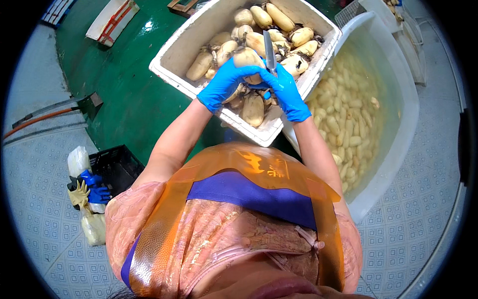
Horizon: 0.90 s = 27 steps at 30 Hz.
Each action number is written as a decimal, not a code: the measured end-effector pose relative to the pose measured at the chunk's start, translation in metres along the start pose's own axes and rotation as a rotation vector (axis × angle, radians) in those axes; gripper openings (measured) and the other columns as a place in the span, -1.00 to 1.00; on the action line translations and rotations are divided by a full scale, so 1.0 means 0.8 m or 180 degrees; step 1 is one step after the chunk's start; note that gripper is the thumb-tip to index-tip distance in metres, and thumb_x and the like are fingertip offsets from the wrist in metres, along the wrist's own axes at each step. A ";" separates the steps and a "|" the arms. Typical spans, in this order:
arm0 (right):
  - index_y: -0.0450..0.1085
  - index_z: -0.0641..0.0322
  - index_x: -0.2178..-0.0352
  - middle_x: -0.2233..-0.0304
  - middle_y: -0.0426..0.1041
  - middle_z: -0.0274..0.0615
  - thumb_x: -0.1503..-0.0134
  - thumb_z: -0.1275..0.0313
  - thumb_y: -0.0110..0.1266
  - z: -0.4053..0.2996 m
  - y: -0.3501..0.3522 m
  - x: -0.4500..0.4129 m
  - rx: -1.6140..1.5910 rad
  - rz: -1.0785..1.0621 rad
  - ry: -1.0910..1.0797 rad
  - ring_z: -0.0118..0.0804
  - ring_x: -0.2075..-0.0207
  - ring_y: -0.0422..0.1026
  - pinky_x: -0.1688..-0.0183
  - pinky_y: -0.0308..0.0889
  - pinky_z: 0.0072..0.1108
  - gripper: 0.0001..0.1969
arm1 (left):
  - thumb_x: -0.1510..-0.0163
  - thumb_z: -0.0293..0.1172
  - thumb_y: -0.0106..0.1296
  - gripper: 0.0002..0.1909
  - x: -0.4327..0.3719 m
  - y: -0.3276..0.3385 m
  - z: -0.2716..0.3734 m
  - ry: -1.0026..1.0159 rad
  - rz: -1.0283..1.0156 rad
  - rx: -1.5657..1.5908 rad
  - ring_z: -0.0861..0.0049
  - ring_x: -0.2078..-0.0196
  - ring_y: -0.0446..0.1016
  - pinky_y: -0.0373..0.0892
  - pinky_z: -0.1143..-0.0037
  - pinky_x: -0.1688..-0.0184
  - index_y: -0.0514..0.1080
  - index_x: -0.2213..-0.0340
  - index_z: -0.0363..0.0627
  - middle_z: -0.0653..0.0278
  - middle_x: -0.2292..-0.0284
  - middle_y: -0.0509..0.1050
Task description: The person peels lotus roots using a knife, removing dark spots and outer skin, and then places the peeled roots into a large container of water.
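Note:
My left hand (224, 84), in a blue rubber glove, grips a pale lotus root segment (247, 58) over a white foam box. Close beside it, my right hand (285, 89), gloved the same way, holds a knife (269, 50) with its blade pointing up and away from me. The fingers of my right hand also reach the root's side. Beneath both hands, the foam box (175, 80) holds many more lotus root segments (254, 108), several with dark, stringy joints. The knife's handle is mostly hidden in my right glove.
A large white tub (405, 123) of water with many peeled-looking roots (349, 123) stands right of the box. At left are a black crate (119, 164), gloves (93, 187) and a long-handled tool (48, 120). Another foam box (112, 22) lies on the green floor.

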State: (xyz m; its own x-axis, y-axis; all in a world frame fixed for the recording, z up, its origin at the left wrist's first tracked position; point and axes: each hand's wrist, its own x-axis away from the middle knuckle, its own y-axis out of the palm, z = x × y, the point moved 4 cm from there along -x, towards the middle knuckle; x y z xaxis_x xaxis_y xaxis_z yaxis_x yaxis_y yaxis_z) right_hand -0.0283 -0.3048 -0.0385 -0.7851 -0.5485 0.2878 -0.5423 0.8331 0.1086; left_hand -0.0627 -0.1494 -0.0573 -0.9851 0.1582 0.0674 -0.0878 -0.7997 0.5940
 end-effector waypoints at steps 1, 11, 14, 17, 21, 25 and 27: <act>0.34 0.16 -0.06 0.25 0.51 -0.29 -0.20 0.23 0.14 0.001 -0.004 -0.001 0.0374 0.0233 -0.0112 -0.50 0.31 0.49 0.38 0.42 -0.64 -0.56 | -0.06 -0.46 0.16 -0.51 0.002 -0.002 0.000 0.0016 0.0024 0.0000 0.50 0.07 0.50 0.40 0.45 -0.05 0.35 -0.04 -0.24 0.21 0.10 0.51; 0.45 -0.04 0.06 0.33 0.53 -0.17 -0.07 0.38 0.18 -0.024 -0.018 0.015 0.4014 0.0463 -0.2558 -0.13 0.38 0.54 0.36 0.44 -0.42 -0.65 | 0.09 -0.53 0.23 -0.58 0.002 0.004 -0.013 0.0351 0.0201 -0.1141 0.60 0.19 0.48 0.43 0.54 0.09 0.45 0.12 -0.22 0.29 0.23 0.53; 0.44 -0.03 0.10 0.33 0.52 -0.18 -0.08 0.37 0.15 -0.022 -0.019 0.014 0.4343 0.0348 -0.2247 -0.11 0.37 0.53 0.39 0.43 -0.38 -0.69 | 0.11 -0.53 0.21 -0.61 0.011 0.020 -0.001 0.0233 0.0252 -0.1555 0.60 0.20 0.48 0.43 0.54 0.10 0.46 0.16 -0.25 0.28 0.24 0.53; 0.44 -0.04 0.09 0.33 0.52 -0.18 -0.08 0.36 0.13 -0.014 -0.024 0.010 0.4415 0.0365 -0.2206 -0.10 0.36 0.53 0.37 0.43 -0.36 -0.69 | 0.10 -0.48 0.20 -0.63 0.008 0.012 -0.013 0.0003 0.0298 -0.1454 0.63 0.28 0.48 0.44 0.55 0.24 0.47 0.20 -0.31 0.25 0.32 0.53; 0.42 -0.03 0.19 0.37 0.50 -0.16 -0.11 0.37 0.07 -0.014 -0.030 -0.005 0.4278 0.0403 -0.2098 -0.05 0.34 0.51 0.35 0.41 -0.31 -0.79 | 0.14 -0.38 0.25 -0.59 0.006 0.007 -0.011 0.0187 0.0537 -0.2128 0.60 0.30 0.47 0.44 0.53 0.26 0.48 0.21 -0.29 0.22 0.34 0.52; 0.36 0.01 0.28 0.38 0.48 -0.10 -0.12 0.39 0.02 -0.009 -0.027 -0.016 0.4245 0.0341 -0.1818 0.03 0.33 0.48 0.35 0.38 -0.25 -0.89 | 0.17 -0.31 0.28 -0.54 0.007 -0.005 -0.021 0.0450 0.0683 -0.1934 0.57 0.32 0.47 0.43 0.51 0.27 0.48 0.21 -0.29 0.18 0.35 0.52; 0.36 0.02 0.28 0.35 0.49 -0.07 -0.13 0.41 -0.01 -0.011 -0.027 -0.021 0.4222 0.0280 -0.1746 0.07 0.32 0.48 0.34 0.37 -0.21 -0.90 | 0.17 -0.31 0.29 -0.53 0.007 -0.004 -0.013 0.0490 0.0835 -0.2448 0.52 0.30 0.48 0.43 0.49 0.24 0.48 0.20 -0.27 0.18 0.33 0.52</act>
State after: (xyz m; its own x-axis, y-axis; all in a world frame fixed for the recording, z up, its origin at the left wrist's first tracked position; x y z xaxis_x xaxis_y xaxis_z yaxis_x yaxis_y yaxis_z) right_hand -0.0006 -0.3124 -0.0372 -0.6785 -0.7115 -0.1826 -0.1205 0.3530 -0.9278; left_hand -0.0698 -0.1519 -0.0673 -0.9920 -0.1251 -0.0162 0.1261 -0.9815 -0.1439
